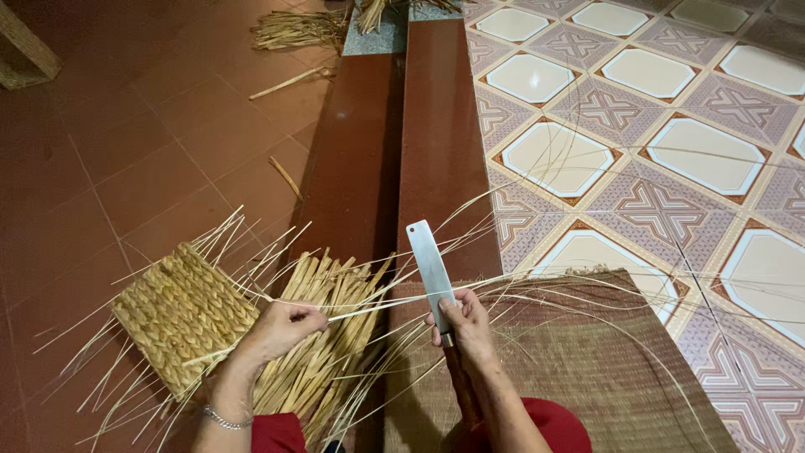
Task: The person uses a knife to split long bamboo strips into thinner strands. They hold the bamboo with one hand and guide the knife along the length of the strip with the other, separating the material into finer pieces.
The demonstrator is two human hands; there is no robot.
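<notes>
The basket [183, 315] lies on its side on the red floor [126, 168], low and left in my view. It is a square piece of thick plaited straw, golden-brown, with thin pale stakes [251, 243] sticking out all round its edge. Just right of it, a sheaf of flat straw strips [331, 327] fans out beneath my left hand [281, 327], which is closed, pinching one thin strand [377, 306] that runs across to the right. My right hand [465, 323] is wrapped tight round the handle of a cleaver [429, 264], its steel blade pointing up and away, with a small hole near the tip. The strand meets the blade just above my fingers. I wear a silver bracelet [222, 418] on my left wrist.

Under my right arm is a woven mat [587, 361], brown and coarse, with long loose strands arching over it. Beyond it lie patterned tiles [654, 126]. A dark red step [394, 143] runs up the middle, and straw scraps [298, 29] lie at its far end.
</notes>
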